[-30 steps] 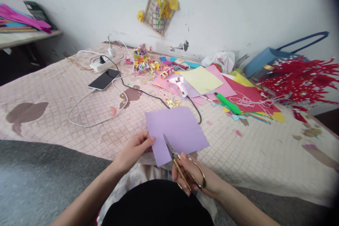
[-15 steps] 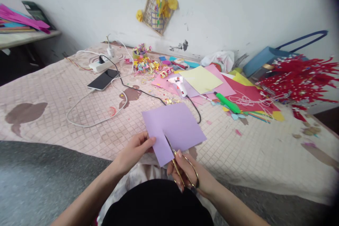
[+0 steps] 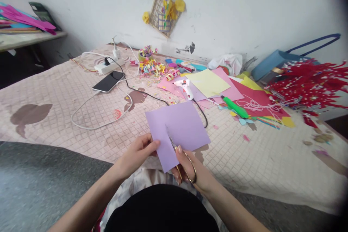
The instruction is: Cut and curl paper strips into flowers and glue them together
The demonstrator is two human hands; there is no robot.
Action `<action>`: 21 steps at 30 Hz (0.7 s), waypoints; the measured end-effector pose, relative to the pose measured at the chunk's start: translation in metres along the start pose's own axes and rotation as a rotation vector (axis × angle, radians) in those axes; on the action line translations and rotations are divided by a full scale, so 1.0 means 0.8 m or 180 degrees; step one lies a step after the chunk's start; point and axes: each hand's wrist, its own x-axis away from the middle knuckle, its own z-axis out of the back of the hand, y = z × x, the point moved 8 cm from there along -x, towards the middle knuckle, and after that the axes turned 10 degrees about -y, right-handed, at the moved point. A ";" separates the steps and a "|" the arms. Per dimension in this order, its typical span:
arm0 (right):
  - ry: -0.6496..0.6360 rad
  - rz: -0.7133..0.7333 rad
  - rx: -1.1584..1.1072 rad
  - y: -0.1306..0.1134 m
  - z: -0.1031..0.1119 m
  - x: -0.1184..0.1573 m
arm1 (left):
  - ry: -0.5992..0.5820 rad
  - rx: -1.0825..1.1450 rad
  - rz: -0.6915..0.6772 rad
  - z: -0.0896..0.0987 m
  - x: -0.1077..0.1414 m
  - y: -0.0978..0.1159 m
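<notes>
A sheet of purple paper [image 3: 185,125] is held up over the table's near edge. My left hand [image 3: 143,148] pinches its left side, thumb on top and fingers underneath. My right hand [image 3: 193,166] grips gold-handled scissors [image 3: 172,142], whose blades lie in a slit running up from the paper's near edge. The strip left of the slit is still joined to the sheet at the far end. Part of the lower handle is hidden behind my fingers.
Behind the paper lie a white glue gun [image 3: 186,87], a yellow sheet [image 3: 209,82] and a green craft knife or pen-like tool [image 3: 235,107]. A phone [image 3: 108,81] with cables and a power strip [image 3: 105,67] sit left. Red beaded decorations [image 3: 310,81] stand right.
My right hand and the scissors have moved forward and slightly left, so the blades sit further up the slit. My left hand keeps its hold on the paper. The view has shifted slightly.
</notes>
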 end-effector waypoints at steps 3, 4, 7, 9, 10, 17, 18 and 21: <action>0.0047 0.0081 0.0054 0.001 0.001 0.000 | -0.0035 0.0025 -0.0029 0.000 -0.001 0.001; 0.0053 0.0099 0.0069 0.001 0.000 -0.001 | -0.0038 0.0020 -0.0038 0.000 -0.001 0.002; 0.0064 0.0092 0.0062 0.002 -0.001 -0.002 | -0.0002 -0.0018 -0.0057 0.001 -0.001 0.002; 0.0059 0.0072 0.0009 0.002 -0.002 -0.003 | 0.0015 -0.0040 -0.0055 0.002 0.000 0.002; 0.0051 0.0062 -0.0013 0.003 -0.003 -0.004 | 0.0016 -0.0047 -0.0053 0.002 0.000 0.002; 0.0068 0.0144 0.0048 0.007 -0.004 -0.005 | -0.0032 -0.0067 -0.0068 0.002 0.000 0.003; 0.0094 0.0129 0.0059 0.008 -0.003 -0.005 | -0.0027 -0.0069 -0.0058 0.002 0.000 0.003; 0.0195 -0.0001 0.0133 0.013 0.001 -0.006 | 0.0026 -0.0110 -0.0034 0.004 0.000 0.002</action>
